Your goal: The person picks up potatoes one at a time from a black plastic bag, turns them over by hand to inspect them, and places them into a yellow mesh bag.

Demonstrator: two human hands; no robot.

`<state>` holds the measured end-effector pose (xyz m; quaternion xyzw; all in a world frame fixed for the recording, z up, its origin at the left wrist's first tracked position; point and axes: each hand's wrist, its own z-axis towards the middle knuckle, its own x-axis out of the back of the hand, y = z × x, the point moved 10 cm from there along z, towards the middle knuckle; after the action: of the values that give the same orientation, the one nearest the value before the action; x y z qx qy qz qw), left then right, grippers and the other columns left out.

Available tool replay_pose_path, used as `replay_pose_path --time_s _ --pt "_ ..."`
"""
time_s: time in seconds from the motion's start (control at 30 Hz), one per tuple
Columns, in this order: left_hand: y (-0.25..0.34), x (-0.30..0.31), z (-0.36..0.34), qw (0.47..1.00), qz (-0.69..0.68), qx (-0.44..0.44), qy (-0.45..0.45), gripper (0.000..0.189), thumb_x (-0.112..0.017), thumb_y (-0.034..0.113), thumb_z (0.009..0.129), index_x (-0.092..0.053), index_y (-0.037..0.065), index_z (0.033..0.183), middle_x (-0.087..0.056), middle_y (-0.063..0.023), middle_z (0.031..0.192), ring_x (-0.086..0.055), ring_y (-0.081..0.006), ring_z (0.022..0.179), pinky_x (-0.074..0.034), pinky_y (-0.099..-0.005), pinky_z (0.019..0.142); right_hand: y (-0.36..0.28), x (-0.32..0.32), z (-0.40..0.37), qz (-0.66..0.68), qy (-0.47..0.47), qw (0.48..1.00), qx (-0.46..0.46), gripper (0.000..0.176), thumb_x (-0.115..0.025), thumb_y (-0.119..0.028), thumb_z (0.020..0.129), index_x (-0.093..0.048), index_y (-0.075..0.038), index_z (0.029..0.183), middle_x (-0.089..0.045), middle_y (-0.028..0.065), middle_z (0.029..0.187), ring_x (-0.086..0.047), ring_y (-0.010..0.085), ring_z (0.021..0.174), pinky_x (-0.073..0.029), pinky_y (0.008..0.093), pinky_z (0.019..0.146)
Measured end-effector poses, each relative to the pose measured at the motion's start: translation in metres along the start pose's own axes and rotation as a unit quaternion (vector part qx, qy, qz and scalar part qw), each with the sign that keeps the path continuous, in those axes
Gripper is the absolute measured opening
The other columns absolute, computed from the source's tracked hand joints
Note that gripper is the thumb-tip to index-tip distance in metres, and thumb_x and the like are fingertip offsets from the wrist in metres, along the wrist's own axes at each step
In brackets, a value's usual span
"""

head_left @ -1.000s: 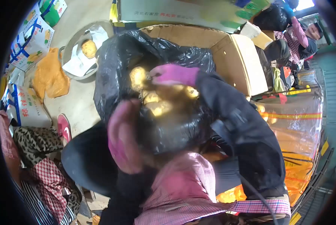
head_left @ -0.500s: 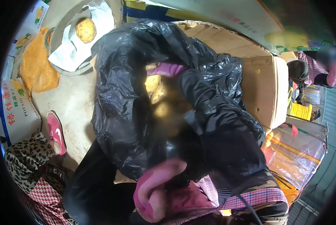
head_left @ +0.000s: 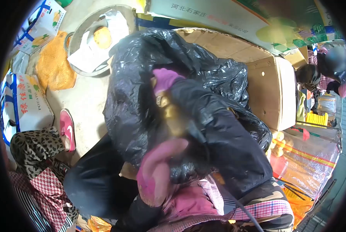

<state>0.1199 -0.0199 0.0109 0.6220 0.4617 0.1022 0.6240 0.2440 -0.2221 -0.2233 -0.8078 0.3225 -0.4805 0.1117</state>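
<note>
A black plastic bag (head_left: 130,85) lines a cardboard box (head_left: 264,89) in front of me, its mouth open. Yellow potatoes (head_left: 169,112) show inside, partly blurred. My right hand (head_left: 166,79), in a purple glove, reaches into the bag with its fingers curled down around a potato (head_left: 153,82), most of which is hidden. My left hand (head_left: 157,170), in a pink-purple glove, is by the bag's near edge. Its fingers stretch out to the right over the opening, with nothing visible in them.
A metal basin (head_left: 74,58) with white paper and one potato (head_left: 102,37) stands at the upper left. Beside it lies an orange mesh sack (head_left: 55,63). Printed cartons (head_left: 34,100) stand left, near another person's pink shoe (head_left: 67,129). Clear plastic bags (head_left: 300,154) are at right.
My right hand has turned and come up a little, covering some potatoes that showed before. My left hand has moved up over the bag's near edge. The view has shifted slightly.
</note>
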Motion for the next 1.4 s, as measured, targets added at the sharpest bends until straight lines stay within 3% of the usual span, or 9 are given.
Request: replay_pose_path --time_s 0.37,0.5,0.67,0.8,0.87,0.97,1.1,1.3,1.4 --pt "0.020 -0.040 -0.015 0.995 0.056 -0.008 -0.080 0.073 -0.060 0.039 0.091 -0.030 -0.003 0.142 -0.034 -0.0147 0.146 -0.035 -0.0226 0.136 -0.031 -0.0375 0.111 -0.059 0.135 -0.357 0.330 0.194 0.921 0.070 0.100 -0.089 -0.041 0.061 -0.039 0.002 0.137 -0.046 0.0126 0.131 -0.043 0.0225 0.127 -0.035 0.0339 0.106" --pt "-0.005 -0.070 -0.036 0.973 0.173 -0.109 -0.105 0.076 -0.071 0.015 0.081 -0.032 -0.001 0.144 -0.036 -0.0154 0.146 -0.042 -0.0253 0.131 -0.039 -0.0343 0.104 -0.061 0.082 -0.453 0.459 0.352 0.816 0.018 0.106 -0.090 -0.045 0.058 -0.039 0.003 0.137 -0.046 0.0127 0.132 -0.046 0.0211 0.123 -0.038 0.0339 0.104" --pt "-0.007 -0.136 -0.068 0.936 0.253 -0.108 -0.221 0.060 -0.062 0.020 0.087 -0.040 -0.001 0.138 -0.053 -0.0149 0.132 -0.055 -0.0226 0.117 -0.045 -0.0333 0.098 -0.107 0.028 -0.525 0.064 0.551 0.832 0.007 0.098 -0.088 -0.036 0.063 -0.037 0.004 0.136 -0.045 0.0159 0.132 -0.048 0.0252 0.122 -0.040 0.0365 0.103" --pt "-0.008 -0.145 -0.090 0.742 0.510 -0.374 -0.221 0.049 -0.059 0.029 0.091 -0.051 0.000 0.130 -0.063 -0.0153 0.118 -0.063 -0.0201 0.102 -0.050 -0.0307 0.090 -0.081 -0.016 -0.541 0.612 0.450 0.650 -0.008 0.091 -0.082 -0.031 0.068 -0.034 0.003 0.138 -0.046 0.0163 0.132 -0.051 0.0270 0.120 -0.042 0.0382 0.102" --pt "-0.034 -0.129 -0.078 0.899 0.291 -0.175 -0.278 0.048 -0.061 0.028 0.090 -0.052 0.000 0.128 -0.060 -0.0166 0.120 -0.060 -0.0234 0.107 -0.048 -0.0306 0.093 -0.081 -0.032 -0.546 0.753 0.404 0.519 0.008 0.089 -0.080 -0.029 0.070 -0.032 0.001 0.140 -0.046 0.0162 0.132 -0.051 0.0268 0.120 -0.043 0.0386 0.102" --pt "-0.046 -0.130 -0.084 0.940 0.201 -0.104 -0.256 0.053 -0.067 0.020 0.082 -0.051 -0.003 0.126 -0.059 -0.0164 0.119 -0.056 -0.0308 0.114 -0.045 -0.0355 0.100 -0.084 -0.021 -0.559 0.744 0.430 0.508 0.059 0.075 -0.072 -0.014 0.076 -0.031 -0.005 0.139 -0.042 0.0170 0.133 -0.046 0.0293 0.124 -0.041 0.0417 0.105" --pt "-0.012 -0.161 -0.117 0.863 0.351 -0.277 -0.235 0.048 -0.062 0.023 0.085 -0.053 -0.001 0.126 -0.059 -0.0174 0.120 -0.059 -0.0293 0.108 -0.047 -0.0357 0.095 -0.088 -0.020 -0.570 0.665 0.485 0.568 0.012 0.082 -0.072 -0.028 0.077 -0.030 0.000 0.142 -0.046 0.0171 0.134 -0.050 0.0292 0.123 -0.044 0.0415 0.102" --pt "-0.010 -0.152 -0.127 0.616 0.558 -0.525 -0.183 0.041 -0.063 0.014 0.081 -0.057 0.000 0.119 -0.060 -0.0087 0.121 -0.058 -0.0241 0.112 -0.050 -0.0298 0.089 -0.084 -0.039 -0.556 0.793 0.380 0.468 0.086 0.077 -0.062 -0.028 0.084 -0.027 0.000 0.146 -0.044 0.0204 0.140 -0.050 0.0333 0.124 -0.045 0.0420 0.101" --pt "-0.024 -0.138 -0.097 0.891 0.296 -0.192 -0.285 0.053 -0.062 0.022 0.087 -0.046 -0.003 0.131 -0.054 -0.0121 0.130 -0.053 -0.0244 0.120 -0.046 -0.0326 0.098 -0.083 -0.041 -0.560 0.789 0.386 0.473 0.071 0.072 -0.059 -0.031 0.087 -0.029 -0.001 0.145 -0.046 0.0201 0.138 -0.052 0.0318 0.123 -0.046 0.0409 0.100"
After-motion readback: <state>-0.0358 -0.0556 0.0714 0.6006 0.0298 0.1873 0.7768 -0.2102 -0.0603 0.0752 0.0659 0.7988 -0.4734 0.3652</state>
